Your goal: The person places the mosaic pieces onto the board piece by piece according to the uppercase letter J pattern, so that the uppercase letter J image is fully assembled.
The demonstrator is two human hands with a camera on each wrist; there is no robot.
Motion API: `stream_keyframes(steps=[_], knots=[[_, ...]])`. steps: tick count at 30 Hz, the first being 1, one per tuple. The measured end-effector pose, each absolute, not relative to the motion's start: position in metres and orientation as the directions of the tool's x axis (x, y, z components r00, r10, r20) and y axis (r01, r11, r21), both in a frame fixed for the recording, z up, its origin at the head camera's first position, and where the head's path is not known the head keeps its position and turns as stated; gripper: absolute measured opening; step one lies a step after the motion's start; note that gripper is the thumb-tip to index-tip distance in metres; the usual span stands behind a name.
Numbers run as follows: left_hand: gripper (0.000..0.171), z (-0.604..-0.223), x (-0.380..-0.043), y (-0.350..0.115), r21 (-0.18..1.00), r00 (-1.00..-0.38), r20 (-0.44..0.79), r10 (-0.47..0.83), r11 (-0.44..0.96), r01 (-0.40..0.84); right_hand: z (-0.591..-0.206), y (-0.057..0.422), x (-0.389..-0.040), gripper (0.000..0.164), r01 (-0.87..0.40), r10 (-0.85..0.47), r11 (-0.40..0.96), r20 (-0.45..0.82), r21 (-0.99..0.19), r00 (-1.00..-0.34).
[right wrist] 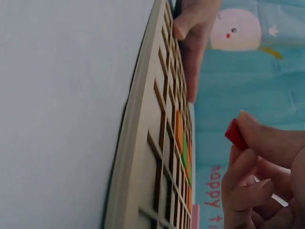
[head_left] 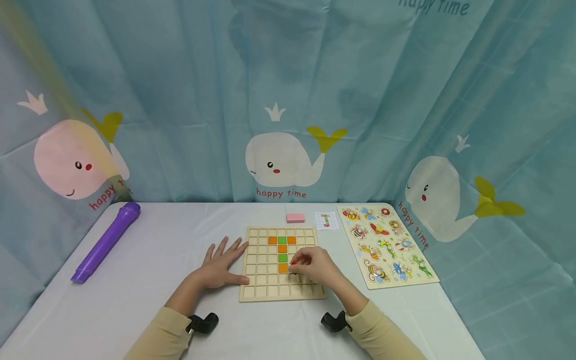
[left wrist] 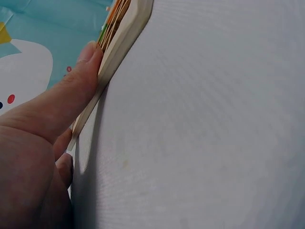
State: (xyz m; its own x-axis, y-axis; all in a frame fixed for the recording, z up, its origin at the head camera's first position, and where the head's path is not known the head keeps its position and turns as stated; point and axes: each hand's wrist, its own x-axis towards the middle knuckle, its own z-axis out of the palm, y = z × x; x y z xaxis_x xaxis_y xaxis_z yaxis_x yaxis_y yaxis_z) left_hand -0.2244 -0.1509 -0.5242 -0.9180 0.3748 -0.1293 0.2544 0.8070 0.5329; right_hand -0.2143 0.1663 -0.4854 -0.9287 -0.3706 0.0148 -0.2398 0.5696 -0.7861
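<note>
A square wooden grid board (head_left: 265, 292) lies flat on the white table, with orange and green square tiles set in some of its cells in a T-like pattern. The lowest tile in the column is an orange tile (head_left: 283, 268). My right hand (head_left: 315, 265) pinches a small red tile (right wrist: 235, 134) between thumb and fingers, over the board just right of that column. My left hand (head_left: 220, 267) is spread flat at the board's left edge. Its thumb (left wrist: 81, 86) rests on the board's rim, seen in the left wrist view.
Behind the board lie a pink block (head_left: 295, 218) and a small pattern card (head_left: 326, 220). An insect puzzle board (head_left: 391, 245) is on the right. A purple tube (head_left: 106, 242) lies at the far left. A blue whale-print curtain (head_left: 202, 100) hangs around the table.
</note>
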Motion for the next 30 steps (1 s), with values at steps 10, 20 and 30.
stream_keyframes(steps=[10, 20, 30], knots=[[0.11, -0.523, -0.224, -0.153, 0.529, -0.92, -0.129, 0.37, 0.81, 0.252, -0.492, 0.145, -0.21, 0.013, -0.153, -0.344, 0.605, -0.083, -0.782, -0.935], [0.111, -0.524, -0.224, -0.151, 0.543, -0.918, -0.134, 0.374, 0.803, 0.248, -0.504, 0.141, -0.211, 0.02, -0.181, -0.314, 0.691, -0.065, -0.699, -0.947], [0.111, -0.526, -0.225, -0.151, 0.537, -0.921, -0.131, 0.366, 0.807, 0.245, -0.502, 0.136, -0.208, 0.03, -0.183, -0.318, 0.703, -0.073, -0.687, -0.945]])
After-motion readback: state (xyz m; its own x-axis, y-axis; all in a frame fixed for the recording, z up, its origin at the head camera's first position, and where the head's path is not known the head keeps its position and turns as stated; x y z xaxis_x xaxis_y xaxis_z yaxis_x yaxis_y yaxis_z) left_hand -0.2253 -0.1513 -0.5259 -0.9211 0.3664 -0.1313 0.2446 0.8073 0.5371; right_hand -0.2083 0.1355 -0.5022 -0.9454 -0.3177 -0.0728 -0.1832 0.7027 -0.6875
